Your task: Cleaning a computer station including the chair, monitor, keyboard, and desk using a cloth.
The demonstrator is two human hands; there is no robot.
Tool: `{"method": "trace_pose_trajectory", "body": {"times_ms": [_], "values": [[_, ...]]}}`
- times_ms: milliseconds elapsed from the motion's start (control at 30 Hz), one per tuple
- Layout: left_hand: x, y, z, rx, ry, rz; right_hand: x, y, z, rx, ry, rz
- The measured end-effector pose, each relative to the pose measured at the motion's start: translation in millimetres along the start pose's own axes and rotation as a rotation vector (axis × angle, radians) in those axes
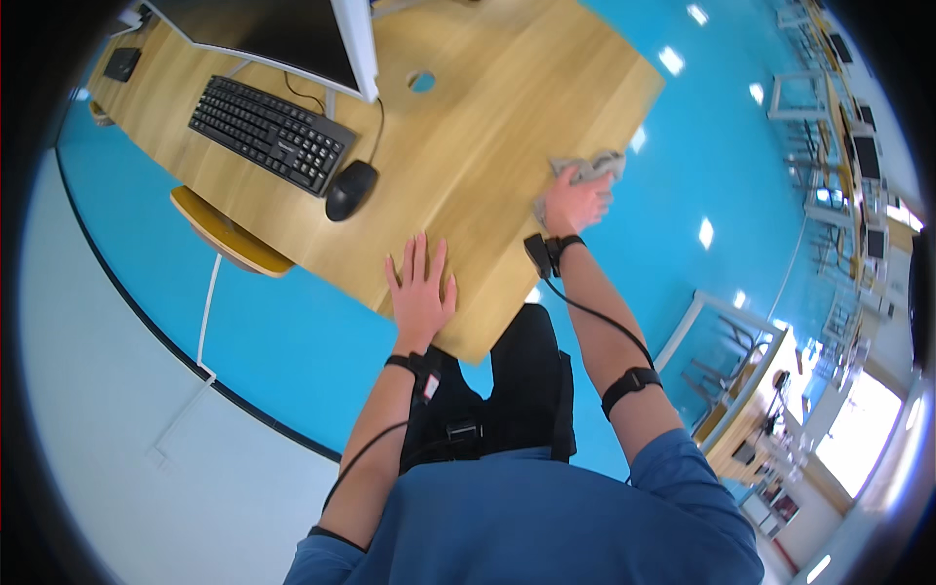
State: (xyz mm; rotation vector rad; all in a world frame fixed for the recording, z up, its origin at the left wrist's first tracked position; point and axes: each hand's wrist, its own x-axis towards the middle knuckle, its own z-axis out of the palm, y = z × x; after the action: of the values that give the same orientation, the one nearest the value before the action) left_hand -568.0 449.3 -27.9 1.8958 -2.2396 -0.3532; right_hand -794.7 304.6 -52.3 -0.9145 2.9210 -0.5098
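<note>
My right hand grips a crumpled grey cloth at the right edge of a wooden desk. Part of the cloth hangs past that edge, and the hand looks slightly blurred. Flat on the desktop near its front corner rests my left hand, fingers spread and holding nothing. A black computer mouse lies beyond it to the left, beside a black keyboard.
A monitor stands behind the keyboard. The desktop has a round cable hole. A yellow wooden chair is tucked at the front edge. Over the blue floor, another desk stands at right.
</note>
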Motion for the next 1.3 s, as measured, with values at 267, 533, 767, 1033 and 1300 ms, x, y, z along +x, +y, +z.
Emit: {"method": "trace_pose_trajectory", "body": {"times_ms": [267, 533, 767, 1033, 1300], "values": [[4, 3, 1, -0.058, -0.023, -0.060, 69, -19, 25, -0.007, 0.059, 0.023], [1, 7, -5, -0.009, -0.069, -0.117, 165, -51, 42, -0.051, 0.074, 0.027], [-2, 4, 10, 0.045, 0.021, -0.172, 261, -71, 75, -0.037, 0.083, -0.178], [93, 131, 63, 0.034, 0.307, -0.494, 220, -28, 52, 0.111, -0.160, -0.923], [183, 184, 82, 0.077, 0.295, -0.911, 135, -15, 11, 0.157, -0.621, -1.487]]}}
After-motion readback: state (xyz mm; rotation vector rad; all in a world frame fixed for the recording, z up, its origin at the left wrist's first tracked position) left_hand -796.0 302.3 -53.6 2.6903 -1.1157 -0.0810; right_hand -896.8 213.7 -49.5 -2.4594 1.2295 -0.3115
